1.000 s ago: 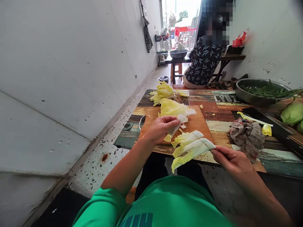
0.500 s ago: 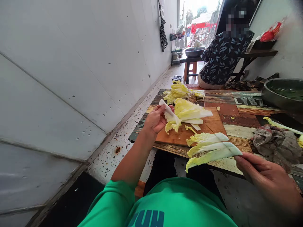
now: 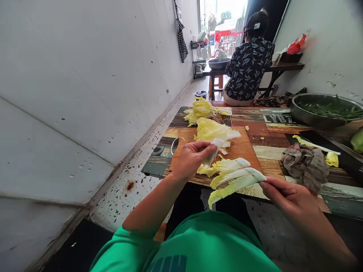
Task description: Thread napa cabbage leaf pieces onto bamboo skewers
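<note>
My left hand point(image 3: 195, 156) pinches the white stalk of a napa cabbage leaf point(image 3: 208, 170), whose yellow frilly end hangs below the fingers. My right hand point(image 3: 289, 194) has its thumb and fingers closed at the white end of a row of napa cabbage strips point(image 3: 238, 182). A thin stick point(image 3: 228, 153) shows just past the farthest strip; its course through the row is mostly hidden. The held leaf is close to the left of the row. Behind my hands, loose cabbage leaves point(image 3: 215, 130) lie on a wooden cutting board point(image 3: 249, 151).
More cabbage with thin skewers point(image 3: 201, 109) lies at the table's far left. A grey rag point(image 3: 306, 164) and a metal basin of greens point(image 3: 326, 113) are on the right. A black handle, perhaps a knife's, is not clear. A person point(image 3: 249, 68) sits facing away beyond the table.
My left hand has moved right and nearer, bringing its leaf beside the row of strips. The right hand still holds the row. The view has shifted to the right.
</note>
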Demonstrator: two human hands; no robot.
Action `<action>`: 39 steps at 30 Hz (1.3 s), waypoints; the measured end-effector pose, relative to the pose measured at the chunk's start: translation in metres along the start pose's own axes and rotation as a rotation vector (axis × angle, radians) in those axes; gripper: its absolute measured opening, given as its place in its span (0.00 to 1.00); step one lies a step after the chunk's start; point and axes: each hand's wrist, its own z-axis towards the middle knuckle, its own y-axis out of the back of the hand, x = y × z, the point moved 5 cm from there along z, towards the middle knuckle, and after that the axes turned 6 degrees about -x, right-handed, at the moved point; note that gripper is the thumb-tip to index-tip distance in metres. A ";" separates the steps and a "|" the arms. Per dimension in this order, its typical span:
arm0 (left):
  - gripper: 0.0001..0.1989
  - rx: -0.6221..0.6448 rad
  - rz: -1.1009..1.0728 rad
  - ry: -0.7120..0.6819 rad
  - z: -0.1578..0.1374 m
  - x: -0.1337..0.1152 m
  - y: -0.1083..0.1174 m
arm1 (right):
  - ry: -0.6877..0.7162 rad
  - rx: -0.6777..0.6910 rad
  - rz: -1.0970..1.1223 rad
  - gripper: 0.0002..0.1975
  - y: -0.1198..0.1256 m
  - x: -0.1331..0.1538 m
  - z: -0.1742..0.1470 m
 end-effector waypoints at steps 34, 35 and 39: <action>0.17 0.059 0.122 0.046 -0.004 -0.002 -0.010 | -0.036 0.147 0.056 0.21 0.004 -0.014 -0.004; 0.16 0.074 0.129 0.059 -0.004 -0.001 -0.010 | -0.041 0.156 0.065 0.21 0.004 -0.013 -0.003; 0.15 0.104 0.148 0.065 -0.006 0.000 -0.012 | -0.057 0.178 0.089 0.22 0.003 -0.009 -0.002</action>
